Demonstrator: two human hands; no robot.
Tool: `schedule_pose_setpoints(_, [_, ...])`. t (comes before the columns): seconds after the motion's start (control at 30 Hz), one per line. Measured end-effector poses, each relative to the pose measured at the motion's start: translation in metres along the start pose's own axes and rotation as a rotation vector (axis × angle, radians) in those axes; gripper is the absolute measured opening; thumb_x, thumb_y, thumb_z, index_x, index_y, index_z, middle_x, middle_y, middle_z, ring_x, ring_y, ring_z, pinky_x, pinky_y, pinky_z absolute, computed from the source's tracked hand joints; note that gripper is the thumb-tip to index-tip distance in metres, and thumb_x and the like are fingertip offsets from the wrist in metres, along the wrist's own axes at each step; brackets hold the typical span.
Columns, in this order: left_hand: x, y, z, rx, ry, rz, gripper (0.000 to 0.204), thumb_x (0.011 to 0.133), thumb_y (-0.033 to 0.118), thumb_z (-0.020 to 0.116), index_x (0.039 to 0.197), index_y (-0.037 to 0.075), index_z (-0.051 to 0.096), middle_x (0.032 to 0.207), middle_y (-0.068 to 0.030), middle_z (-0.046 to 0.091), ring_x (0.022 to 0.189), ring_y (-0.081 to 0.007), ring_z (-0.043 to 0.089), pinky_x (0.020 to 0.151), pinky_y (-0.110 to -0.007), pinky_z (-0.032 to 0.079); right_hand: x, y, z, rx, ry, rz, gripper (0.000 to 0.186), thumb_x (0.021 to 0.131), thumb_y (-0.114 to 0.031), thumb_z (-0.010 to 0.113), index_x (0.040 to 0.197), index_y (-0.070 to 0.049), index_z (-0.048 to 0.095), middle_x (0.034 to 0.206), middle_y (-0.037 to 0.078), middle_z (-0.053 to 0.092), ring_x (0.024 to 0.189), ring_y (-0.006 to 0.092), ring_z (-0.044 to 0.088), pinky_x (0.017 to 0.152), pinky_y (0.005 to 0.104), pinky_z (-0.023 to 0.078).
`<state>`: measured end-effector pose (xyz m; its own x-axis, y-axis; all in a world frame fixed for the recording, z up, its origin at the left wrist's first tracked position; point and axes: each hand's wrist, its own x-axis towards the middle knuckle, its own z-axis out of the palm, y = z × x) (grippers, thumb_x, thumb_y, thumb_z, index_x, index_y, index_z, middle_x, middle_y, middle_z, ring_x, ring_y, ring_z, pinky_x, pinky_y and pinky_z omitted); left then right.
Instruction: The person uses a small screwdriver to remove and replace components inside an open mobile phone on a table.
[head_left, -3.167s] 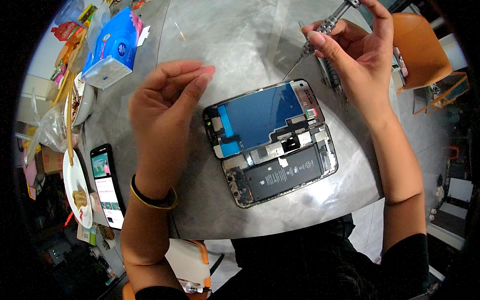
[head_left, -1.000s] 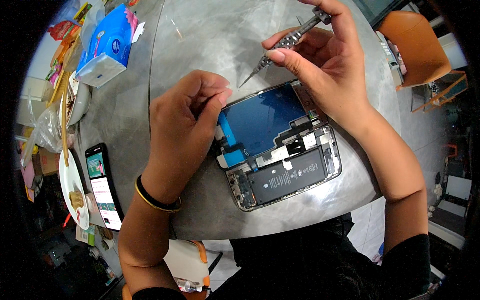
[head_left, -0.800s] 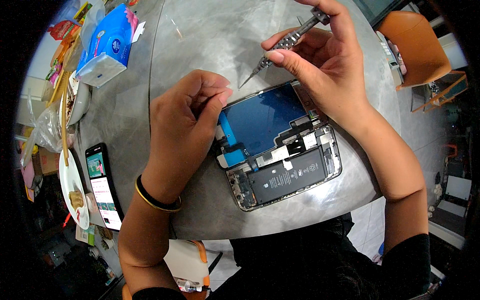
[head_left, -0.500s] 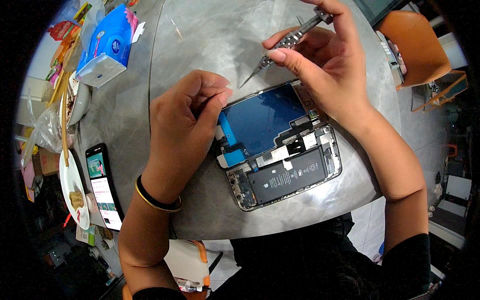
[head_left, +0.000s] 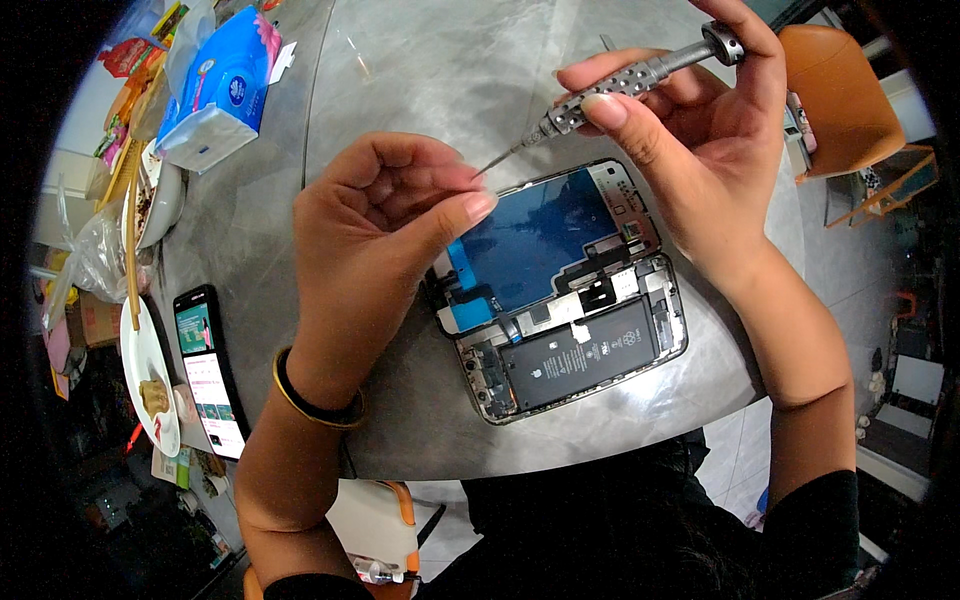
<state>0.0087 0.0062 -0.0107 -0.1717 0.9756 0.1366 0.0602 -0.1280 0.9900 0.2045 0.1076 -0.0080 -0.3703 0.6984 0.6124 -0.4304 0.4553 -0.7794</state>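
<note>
My right hand (head_left: 722, 150) grips a grey metal precision screwdriver (head_left: 632, 82) with a dotted, textured handle. Its thin shaft slants down to the left, and the tip meets the fingertips of my left hand (head_left: 365, 235). Thumb and fingers of that hand are pinched together; whatever they may hold is too small to make out. Below both hands lies an opened smartphone (head_left: 583, 357), its black battery and inner parts showing. The phone's detached-looking screen panel (head_left: 540, 240), dark blue with a light-blue strip, lies along the body's far edge, partly behind my left thumb.
To the left, a second phone (head_left: 212, 385) with a lit screen lies beside a white plate (head_left: 134, 362) with food scraps. A blue tissue pack (head_left: 222, 90), a bowl (head_left: 163, 200) and plastic bags (head_left: 98, 255) stand farther back. An orange chair (head_left: 838, 95) is at the right.
The screwdriver and right hand have shifted right and tilted flatter, while the tip now reaches the left fingertips. My left hand has moved slightly right, its thumb extending farther over the screen panel.
</note>
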Motion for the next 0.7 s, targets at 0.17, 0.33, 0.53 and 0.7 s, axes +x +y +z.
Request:
schedule_pose_setpoints(0.17, [-0.001, 0.006, 0.000, -0.041, -0.011, -0.100, 0.026, 0.078, -0.001, 0.075, 0.098, 0.003, 0.060, 0.092, -0.0085, 0.069, 0.088, -0.0157, 0.067, 0.081, -0.027, 0.054, -0.002, 0.001, -0.001, -0.044, -0.030, -0.084, 0.074, 0.082, 0.011, 0.067, 0.139, -0.003, 0.022, 0.106, 0.022, 0.061, 0.094, 0.0215, 0.068, 0.069, 0.0236, 0.058])
schedule_pose_setpoints(0.33, [-0.003, 0.005, -0.001, 0.077, -0.014, 0.019, 0.024, 0.079, -0.002, 0.074, 0.098, 0.002, 0.060, 0.089, -0.0074, 0.068, 0.084, -0.0134, 0.067, 0.077, -0.025, 0.054, -0.003, 0.003, -0.005, -0.148, -0.051, -0.173, 0.076, 0.081, 0.012, 0.067, 0.139, -0.001, 0.021, 0.120, 0.020, 0.049, 0.094, 0.0248, 0.069, 0.066, 0.0255, 0.060])
schedule_pose_setpoints(0.53, [-0.004, -0.002, 0.000, 0.216, -0.001, 0.262, 0.023, 0.080, -0.002, 0.072, 0.099, 0.001, 0.060, 0.088, -0.0081, 0.069, 0.082, -0.0115, 0.069, 0.072, -0.022, 0.056, 0.008, -0.013, -0.012, -0.263, -0.213, -0.420, 0.083, 0.078, 0.012, 0.070, 0.140, 0.000, 0.016, 0.131, 0.023, 0.039, 0.089, 0.0275, 0.070, 0.070, 0.0315, 0.063])
schedule_pose_setpoints(0.7, [-0.005, -0.002, 0.002, 0.298, 0.008, 0.320, 0.025, 0.080, -0.003, 0.073, 0.101, 0.001, 0.061, 0.088, -0.0075, 0.069, 0.082, -0.0114, 0.069, 0.072, -0.023, 0.057, 0.003, -0.029, -0.017, -0.579, -0.435, -0.345, 0.089, 0.082, 0.007, 0.068, 0.145, -0.015, 0.009, 0.102, 0.025, 0.064, 0.090, 0.0337, 0.069, 0.079, 0.0445, 0.061])
